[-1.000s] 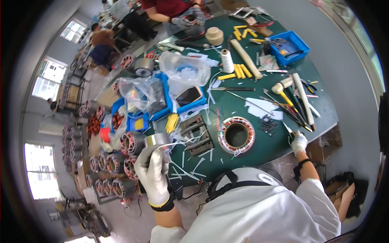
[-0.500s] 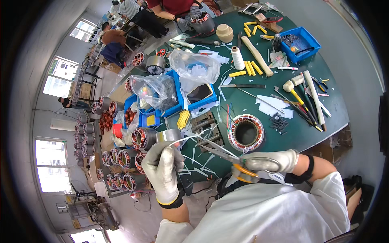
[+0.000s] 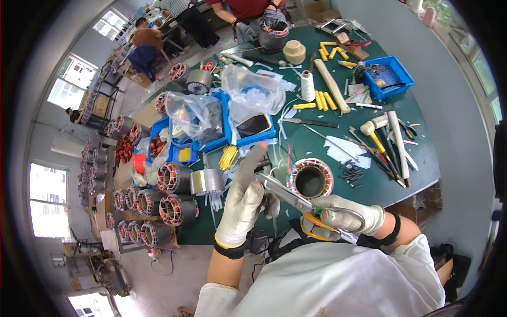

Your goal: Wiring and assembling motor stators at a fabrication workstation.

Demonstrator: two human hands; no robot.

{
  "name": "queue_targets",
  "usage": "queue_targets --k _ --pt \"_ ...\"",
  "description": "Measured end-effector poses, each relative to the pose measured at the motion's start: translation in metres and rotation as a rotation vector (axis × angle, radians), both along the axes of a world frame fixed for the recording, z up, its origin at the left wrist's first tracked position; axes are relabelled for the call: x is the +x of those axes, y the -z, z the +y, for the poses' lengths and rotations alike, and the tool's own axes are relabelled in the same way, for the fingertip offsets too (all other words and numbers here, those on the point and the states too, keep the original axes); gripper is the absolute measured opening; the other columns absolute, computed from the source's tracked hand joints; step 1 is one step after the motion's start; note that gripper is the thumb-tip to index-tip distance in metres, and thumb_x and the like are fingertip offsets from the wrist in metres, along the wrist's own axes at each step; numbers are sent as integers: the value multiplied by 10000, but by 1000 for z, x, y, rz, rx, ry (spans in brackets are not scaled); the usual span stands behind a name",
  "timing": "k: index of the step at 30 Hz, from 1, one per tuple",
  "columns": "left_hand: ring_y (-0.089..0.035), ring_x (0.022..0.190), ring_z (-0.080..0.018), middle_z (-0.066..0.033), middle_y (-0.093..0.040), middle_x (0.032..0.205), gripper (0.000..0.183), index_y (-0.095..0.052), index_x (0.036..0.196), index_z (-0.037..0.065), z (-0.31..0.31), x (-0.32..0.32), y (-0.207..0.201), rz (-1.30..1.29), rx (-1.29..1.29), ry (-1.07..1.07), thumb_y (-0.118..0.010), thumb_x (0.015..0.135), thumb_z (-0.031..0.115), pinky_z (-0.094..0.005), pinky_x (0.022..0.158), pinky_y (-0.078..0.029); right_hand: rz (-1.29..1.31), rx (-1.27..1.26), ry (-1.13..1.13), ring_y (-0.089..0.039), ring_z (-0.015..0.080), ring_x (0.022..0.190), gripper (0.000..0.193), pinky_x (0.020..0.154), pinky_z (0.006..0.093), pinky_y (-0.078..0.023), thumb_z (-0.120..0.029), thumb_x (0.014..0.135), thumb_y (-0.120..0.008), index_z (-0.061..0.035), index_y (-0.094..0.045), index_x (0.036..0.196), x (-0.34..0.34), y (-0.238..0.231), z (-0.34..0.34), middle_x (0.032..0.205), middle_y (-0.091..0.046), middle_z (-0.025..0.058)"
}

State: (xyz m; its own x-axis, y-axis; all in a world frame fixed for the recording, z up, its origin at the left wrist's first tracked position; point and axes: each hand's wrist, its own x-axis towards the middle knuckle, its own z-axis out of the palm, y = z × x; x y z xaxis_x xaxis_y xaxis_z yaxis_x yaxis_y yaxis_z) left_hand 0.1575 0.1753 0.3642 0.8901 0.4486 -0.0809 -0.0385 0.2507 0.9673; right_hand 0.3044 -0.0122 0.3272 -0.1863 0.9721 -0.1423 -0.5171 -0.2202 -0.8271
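Scissors with orange-trimmed handles point(image 3: 288, 192) are gripped in my gloved right hand point(image 3: 351, 214), the blades pointing up and left. My gloved left hand point(image 3: 245, 203) is by the blade tips, its index finger stretched out and the fingers apart; I see nothing held in it. Just beyond the scissors a ring-shaped motor stator point(image 3: 328, 183) stands with its round bore facing up. Red-and-white lacing runs round its rim, and thin red and blue leads rise from its left side. A thin white cord curls near the blade tips, partly hidden by my left hand.
Blue bins point(image 3: 256, 134) with plastic bags and a phone stand beyond my left hand. A white thread spool point(image 3: 307, 86), a mallet point(image 3: 376, 134) and yellow rolls lie farther off. More stators point(image 3: 177, 210) crowd the left. Across the green table point(image 3: 296, 142), another person handles a stator.
The white strip that my left hand held up is no longer in its fingers. That hand has moved right and opened. The view has shifted, and the scissor blades look closer together.
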Motion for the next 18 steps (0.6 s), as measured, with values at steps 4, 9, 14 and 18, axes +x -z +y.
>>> queue_targets --k 4,9,14,18 --pt "-511 596 -79 -28 -590 780 485 -563 1180 -12 -14 20 28 -155 147 -44 -564 980 430 -222 536 -394 38 68 39 -447 46 630 539 512 191 -356 -529 985 -462 -6 -559 1072 3 -6 -10 754 -498 0" --pt "-474 675 -95 -13 -504 762 386 -520 963 45 -53 60 34 -197 196 -78 -539 991 430 -268 611 -393 171 189 232 -477 95 603 733 551 209 -375 -703 934 -376 1 -562 1023 -1 5 -30 719 -520 13" --pt "-493 609 -135 -52 -551 712 296 -592 880 -7 -69 104 28 -236 461 75 -555 993 265 -299 573 -389 222 144 435 -449 93 538 748 500 219 -339 -743 904 -389 -19 -575 920 7 -1 -53 630 -500 13" --pt "-536 633 -193 -64 -575 715 252 -577 825 26 -51 140 35 -281 602 121 -504 998 194 -354 577 -398 6 -93 830 -437 92 505 710 468 229 -339 -715 916 -417 -24 -581 897 22 8 -77 642 -505 21"
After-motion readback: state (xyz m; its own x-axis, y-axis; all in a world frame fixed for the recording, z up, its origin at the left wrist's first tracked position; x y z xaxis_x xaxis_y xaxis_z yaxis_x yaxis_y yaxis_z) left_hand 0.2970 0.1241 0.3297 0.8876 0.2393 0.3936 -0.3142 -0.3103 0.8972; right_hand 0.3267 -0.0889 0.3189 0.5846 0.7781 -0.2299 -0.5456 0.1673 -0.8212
